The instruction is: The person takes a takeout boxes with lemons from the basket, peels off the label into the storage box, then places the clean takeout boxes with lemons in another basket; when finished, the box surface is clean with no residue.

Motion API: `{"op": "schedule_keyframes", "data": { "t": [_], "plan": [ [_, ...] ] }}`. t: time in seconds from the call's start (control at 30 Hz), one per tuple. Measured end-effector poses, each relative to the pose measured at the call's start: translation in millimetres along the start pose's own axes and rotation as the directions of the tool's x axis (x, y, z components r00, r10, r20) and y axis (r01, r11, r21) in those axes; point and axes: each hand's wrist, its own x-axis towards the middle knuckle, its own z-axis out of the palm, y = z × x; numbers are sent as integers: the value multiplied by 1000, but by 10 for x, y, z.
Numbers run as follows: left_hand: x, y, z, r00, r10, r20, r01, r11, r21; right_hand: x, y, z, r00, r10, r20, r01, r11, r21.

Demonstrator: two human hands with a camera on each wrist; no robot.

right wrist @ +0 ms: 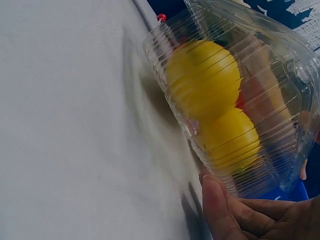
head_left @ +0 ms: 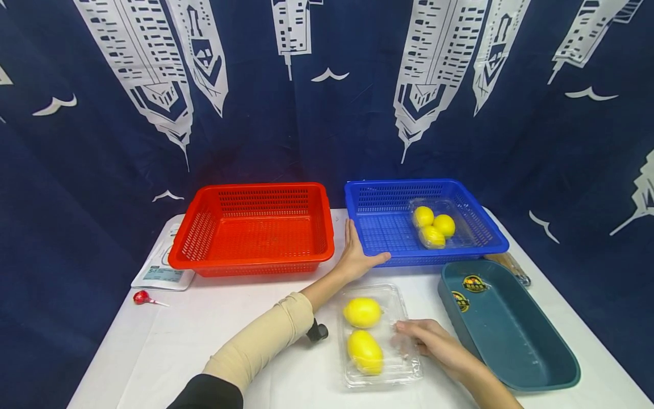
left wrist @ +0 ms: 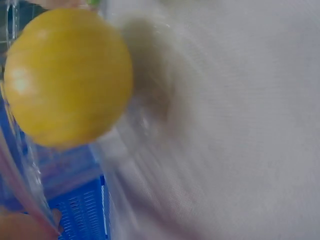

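A clear plastic clamshell box (head_left: 390, 363) with two yellow lemons (head_left: 363, 312) lies over the near middle of the white table in the head view. My right hand (head_left: 434, 343) grips its right side; in the right wrist view the thumb (right wrist: 215, 200) is at the box's edge, and the box looks tilted. My left hand (head_left: 355, 258) is at the near left corner of the blue basket (head_left: 429, 258), fingers straight and thumb along the rim. Inside that basket, another clear box (head_left: 462, 233) holds three lemons (head_left: 444, 226). Blur softens the left wrist view.
A red basket (head_left: 250, 264) stands left of the blue one. A dark green tray (head_left: 511, 329) sits at the right, with a wooden-looking item (head_left: 503, 261) behind it. On the left lie a white packet (head_left: 163, 275) and a red lollipop (head_left: 142, 297).
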Motion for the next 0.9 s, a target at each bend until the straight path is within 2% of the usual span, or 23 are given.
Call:
{"op": "schedule_keyframes", "data": {
  "t": [0.17, 0.33, 0.43, 0.53, 0.63, 0.73, 0.9],
  "plan": [
    [-7, -9, -24, 1000, 3, -3, -3, 1000, -5, -57, -68, -56, 1000, 13, 2, -13, 998, -63],
    [6, -21, -13, 1000, 6, -2, -6, 1000, 2, -158, -163, -143, 996, 55, -70, -66, 985, -160],
    [15, -25, -3, 1000, 5, 1, -5, 1000, 6, -233, -247, -239, 995, 53, -82, -70, 974, -217],
    [14, -26, -1, 1000, 1, -1, -1, 1000, 3, -302, -348, -368, 999, 20, -46, -31, 963, -268],
    [13, -30, -2, 1000, -1, 0, 1, 1000, -1, -364, -450, -507, 999, -43, 14, 45, 953, -299],
    [14, -32, -6, 1000, 4, 1, -4, 1000, -7, -413, -556, -629, 989, -121, 80, 140, 941, -309],
    [27, -51, -10, 1000, 22, -3, -22, 1000, -17, -446, -759, -785, 971, -187, 149, 225, 928, -298]
  ]
}}
